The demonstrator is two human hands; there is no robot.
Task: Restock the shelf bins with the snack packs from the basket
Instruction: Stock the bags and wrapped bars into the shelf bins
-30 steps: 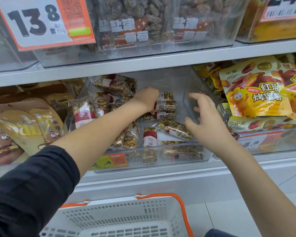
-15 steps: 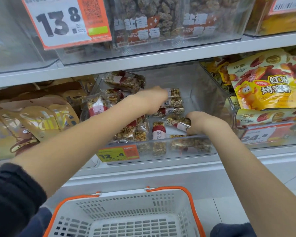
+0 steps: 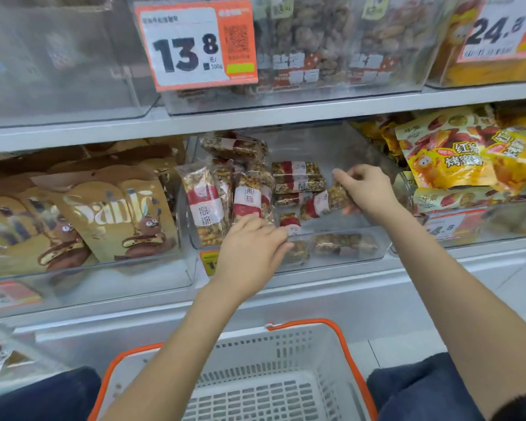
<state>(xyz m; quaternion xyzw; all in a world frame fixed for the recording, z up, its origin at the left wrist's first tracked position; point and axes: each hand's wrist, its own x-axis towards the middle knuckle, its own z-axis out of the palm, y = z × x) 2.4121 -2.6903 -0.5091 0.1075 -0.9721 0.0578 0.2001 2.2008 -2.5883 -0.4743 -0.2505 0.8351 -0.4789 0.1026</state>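
Note:
A clear shelf bin [image 3: 380, 238] on the middle shelf holds several nut-bar snack packs with red and white labels. My right hand [image 3: 366, 189] is inside the bin and pinches one nut bar pack [image 3: 324, 203], lifted and tilted above the bin floor. My left hand [image 3: 252, 247] reaches over the bin's front wall, its fingers extended onto the packs at the front. Upright packs [image 3: 204, 202] lean at the bin's left side, and a stack [image 3: 298, 177] lies at the back. The white basket with an orange rim [image 3: 351, 360] sits below, and the part in view shows no packs.
Brown cookie bags [image 3: 116, 214] fill the bin to the left. Yellow sweet potato bags [image 3: 450, 159] fill the bin to the right. An upper shelf carries clear bins of dried fruit behind a 13.8 price tag [image 3: 195, 44]. My knees [image 3: 422, 390] flank the basket.
My right hand has lifted a nut bar pack from the bin floor and moved right. My left hand drew back from the rear stack to the bin's front. The view dropped lower.

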